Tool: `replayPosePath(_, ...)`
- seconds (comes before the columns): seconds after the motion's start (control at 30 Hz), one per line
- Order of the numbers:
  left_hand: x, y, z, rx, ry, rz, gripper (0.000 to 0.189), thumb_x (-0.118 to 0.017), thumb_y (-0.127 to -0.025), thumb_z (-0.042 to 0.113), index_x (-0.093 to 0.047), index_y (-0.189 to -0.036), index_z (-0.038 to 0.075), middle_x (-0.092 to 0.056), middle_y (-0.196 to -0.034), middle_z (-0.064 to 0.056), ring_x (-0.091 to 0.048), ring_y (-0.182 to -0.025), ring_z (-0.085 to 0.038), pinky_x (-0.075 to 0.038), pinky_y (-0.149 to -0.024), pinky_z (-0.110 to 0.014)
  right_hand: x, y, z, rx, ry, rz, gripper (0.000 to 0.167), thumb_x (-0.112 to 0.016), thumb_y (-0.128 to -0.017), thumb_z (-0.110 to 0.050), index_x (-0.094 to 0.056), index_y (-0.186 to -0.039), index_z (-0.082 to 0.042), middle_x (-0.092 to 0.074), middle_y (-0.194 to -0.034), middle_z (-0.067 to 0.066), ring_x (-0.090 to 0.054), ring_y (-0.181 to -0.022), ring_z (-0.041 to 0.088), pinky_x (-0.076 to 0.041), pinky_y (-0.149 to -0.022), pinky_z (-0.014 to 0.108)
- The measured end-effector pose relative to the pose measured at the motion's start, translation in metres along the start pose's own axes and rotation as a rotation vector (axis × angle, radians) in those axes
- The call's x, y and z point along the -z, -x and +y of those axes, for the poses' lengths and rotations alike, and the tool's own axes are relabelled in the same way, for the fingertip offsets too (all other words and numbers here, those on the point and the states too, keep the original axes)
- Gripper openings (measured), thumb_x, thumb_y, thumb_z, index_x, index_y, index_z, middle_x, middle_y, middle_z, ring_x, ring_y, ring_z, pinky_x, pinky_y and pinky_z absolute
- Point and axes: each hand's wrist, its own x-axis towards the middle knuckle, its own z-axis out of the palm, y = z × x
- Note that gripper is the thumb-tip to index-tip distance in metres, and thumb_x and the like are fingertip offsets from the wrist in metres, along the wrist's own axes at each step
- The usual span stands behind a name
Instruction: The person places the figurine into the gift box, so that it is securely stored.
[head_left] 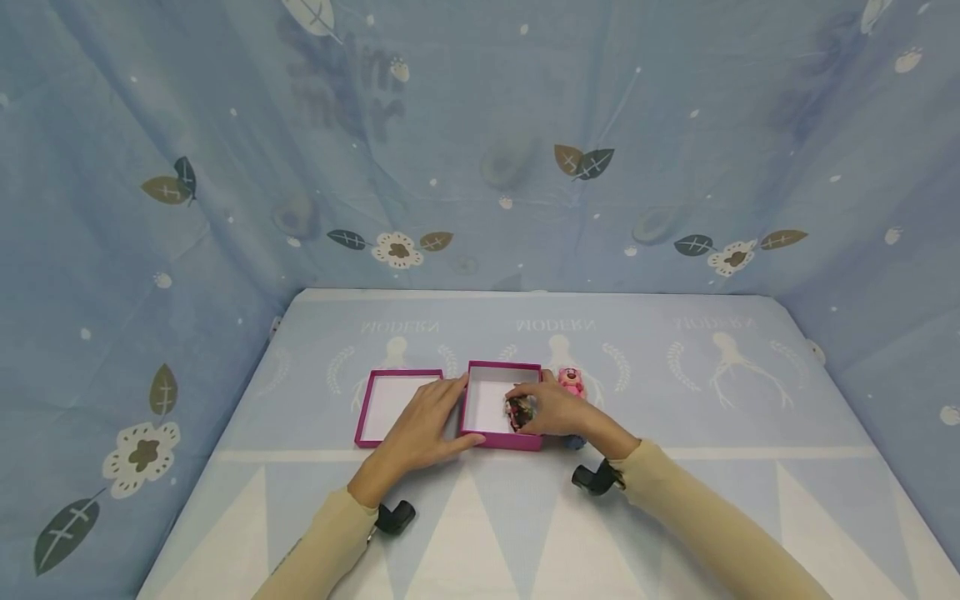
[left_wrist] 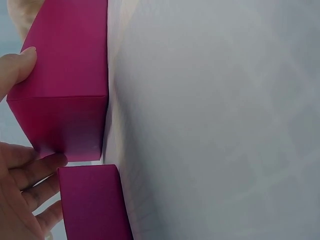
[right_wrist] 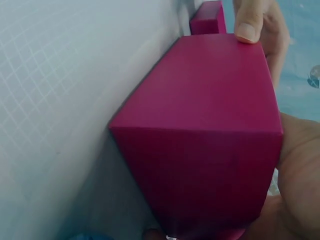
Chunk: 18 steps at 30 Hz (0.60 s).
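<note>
An open magenta box [head_left: 512, 441] with a white inside stands on the table. My left hand [head_left: 423, 427] holds its left front corner. In the left wrist view the thumb [left_wrist: 26, 64] presses the front wall, and the other fingers lie along the side wall. Reaching in over the right wall, my right hand [head_left: 557, 410] pinches a small dark, multicoloured figurine [head_left: 517, 411] inside the box. The box wall hides that figurine in the right wrist view, where part of the right hand [right_wrist: 302, 155] shows beyond the wall.
Left of the box lies a shallower magenta tray or lid [head_left: 362, 415], partly behind the left hand. A pink bear figure [head_left: 572, 381] stands right of the box. Something small and blue [head_left: 575, 442] shows below the right wrist. A patterned cloth covers the table [head_left: 705, 525].
</note>
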Motion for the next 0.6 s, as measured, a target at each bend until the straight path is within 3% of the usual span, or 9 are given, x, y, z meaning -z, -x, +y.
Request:
replayPosePath(0.2,0.001,0.000,0.000,-0.002,-0.005,-0.003,0.099,-0.071,-0.080,0.059,-0.032,-0.152,0.004,-0.052,-0.142,-0.013,-0.048,-0.132,-0.031,-0.035,-0.114,-0.049,-0.005,0.000,-0.001,0.009,0.030,0.056,0.057,-0.088,-0.069,-0.021,-0.070,-0.123,-0.019,-0.057,-0.134,0.017,-0.047,-0.121,0.034,-0.053,-0.088,0.051)
replayPosePath(0.6,0.001,0.000,0.002,0.013,-0.007,-0.013,0.099,-0.070,-0.080,0.060,-0.032,-0.153,0.005,-0.052,-0.142,-0.013,-0.048,-0.132,-0.031,-0.035,-0.113,-0.049,-0.011,0.001,-0.001,0.000,0.063,0.125,0.055,-0.090,-0.067,-0.025,-0.072,-0.119,-0.019,-0.056,-0.125,0.020,-0.054,-0.100,0.026,-0.055,-0.072,0.041)
